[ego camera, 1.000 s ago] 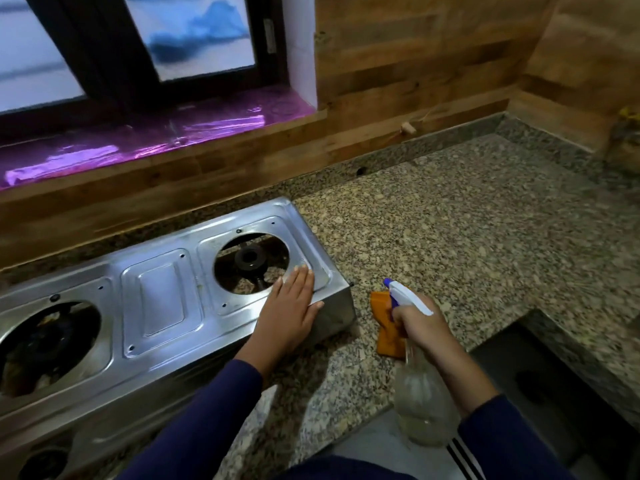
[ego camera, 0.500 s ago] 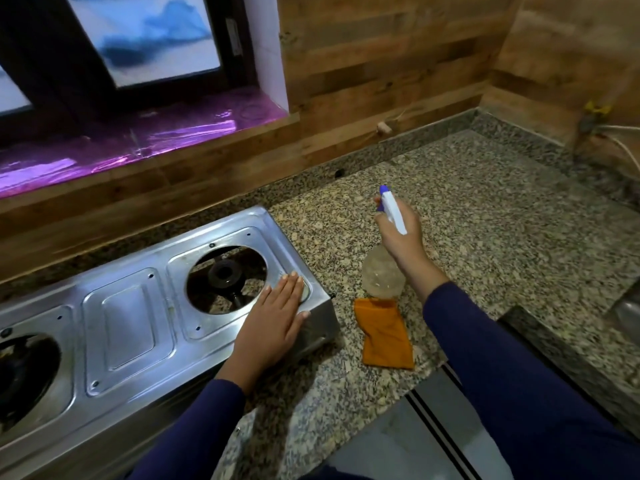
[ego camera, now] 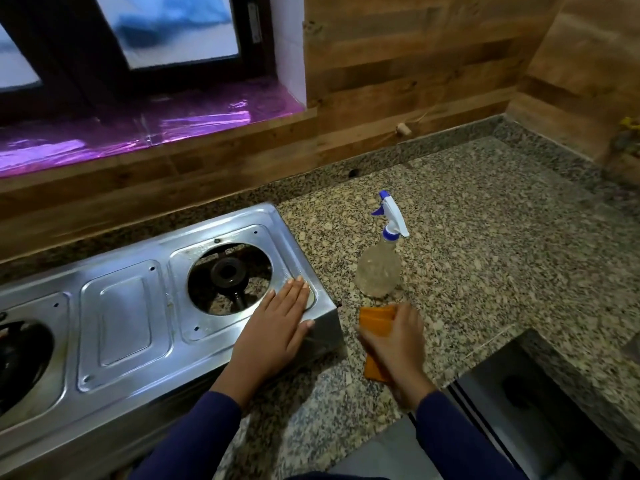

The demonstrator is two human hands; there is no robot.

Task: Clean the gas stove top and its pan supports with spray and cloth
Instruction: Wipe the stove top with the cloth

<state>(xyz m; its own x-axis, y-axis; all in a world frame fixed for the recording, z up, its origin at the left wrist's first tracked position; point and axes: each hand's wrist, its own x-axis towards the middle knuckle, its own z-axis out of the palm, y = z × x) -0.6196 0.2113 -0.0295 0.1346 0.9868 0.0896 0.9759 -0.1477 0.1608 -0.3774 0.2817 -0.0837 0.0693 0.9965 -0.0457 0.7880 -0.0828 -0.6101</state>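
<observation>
The steel gas stove top (ego camera: 124, 317) lies on the granite counter at the left, its pan supports off and the right burner (ego camera: 228, 273) exposed. My left hand (ego camera: 273, 327) rests flat, fingers together, on the stove's front right corner. A clear spray bottle (ego camera: 379, 271) with a white and blue trigger head stands upright on the counter to the right of the stove, with no hand on it. Just in front of it, my right hand (ego camera: 394, 344) lies over the orange cloth (ego camera: 374, 320), fingers curled onto it. No pan supports are in view.
The granite counter (ego camera: 485, 244) runs right to a wooden corner wall. A sunken sink (ego camera: 526, 403) sits at the lower right. A purple window sill (ego camera: 121, 129) lies behind the stove. The left burner opening (ego camera: 20, 362) is at the frame edge.
My right hand has set the spray bottle down upright on the counter, let go of it, and drawn back onto the orange cloth. My left hand has stayed on the stove corner.
</observation>
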